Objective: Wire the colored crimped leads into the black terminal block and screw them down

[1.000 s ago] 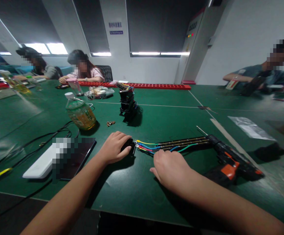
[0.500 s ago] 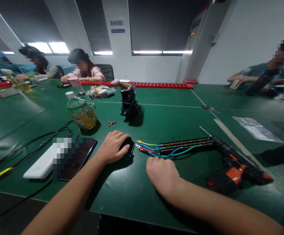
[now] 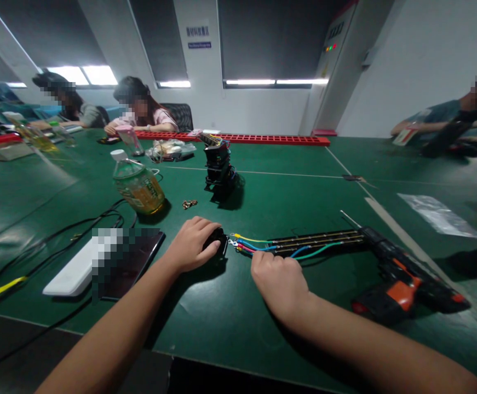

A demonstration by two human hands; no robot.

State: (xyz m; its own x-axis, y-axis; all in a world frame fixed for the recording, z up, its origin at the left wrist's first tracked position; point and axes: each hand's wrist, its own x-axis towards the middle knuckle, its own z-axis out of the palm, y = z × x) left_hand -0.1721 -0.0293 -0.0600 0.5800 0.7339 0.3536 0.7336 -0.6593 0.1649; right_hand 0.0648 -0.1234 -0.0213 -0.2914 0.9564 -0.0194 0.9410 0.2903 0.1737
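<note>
- Head view: gripping the black block [image 3: 219,236] under the left hand [image 3: 193,246], between thumb and fingers.
- Just by the coloured wires [image 3: 247,249], right of the block, with the right hand [image 3: 281,282] curled fist-like; cannot tell whether pinching any.

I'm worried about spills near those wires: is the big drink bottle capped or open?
Capped: a white cap sits on top of the bottle. How tightly, I cannot tell.

Forearms [image 3: 128,306] angled inward; left grip [image 3: 195,245] palm-down, thumb [image 3: 209,250] apart from fingers [image 3: 206,226]; right grip [image 3: 281,282] knuckles-up, perhaps fisted, fingertips hidden.
</note>
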